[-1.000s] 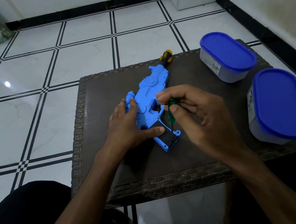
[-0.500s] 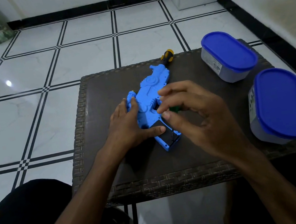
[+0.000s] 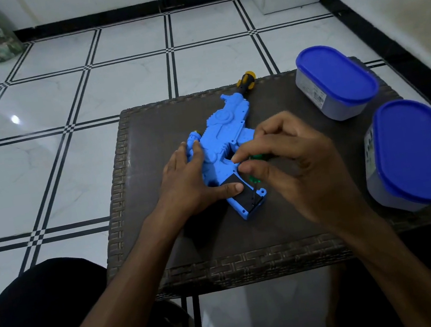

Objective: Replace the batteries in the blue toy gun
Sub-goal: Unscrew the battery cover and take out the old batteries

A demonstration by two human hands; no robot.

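Blue toy gun (image 3: 223, 145) lay flat mid-table (image 3: 183, 252), muzzle toward the far edge, black battery cover (image 3: 244, 195) on the grip apparently in place. Early stage: cover screw being worked, batteries not swapped. Left hand (image 3: 191, 181) pressed flat on the body, fingers straight. Right hand (image 3: 290, 163) pinched a green screwdriver (image 3: 255, 178), tip at the cover.

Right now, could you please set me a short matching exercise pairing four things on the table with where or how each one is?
Things:
1. blue toy gun
2. green screwdriver
3. yellow-and-black screwdriver
4. lidded containers

States:
A. at the table's far edge, beyond the gun's muzzle
B. pinched by the right hand, tip at the grip's black cover
C. at the table's right side
D. lying flat, steadied by the left hand

Pairs: 1-D, 2-B, 3-A, 4-C
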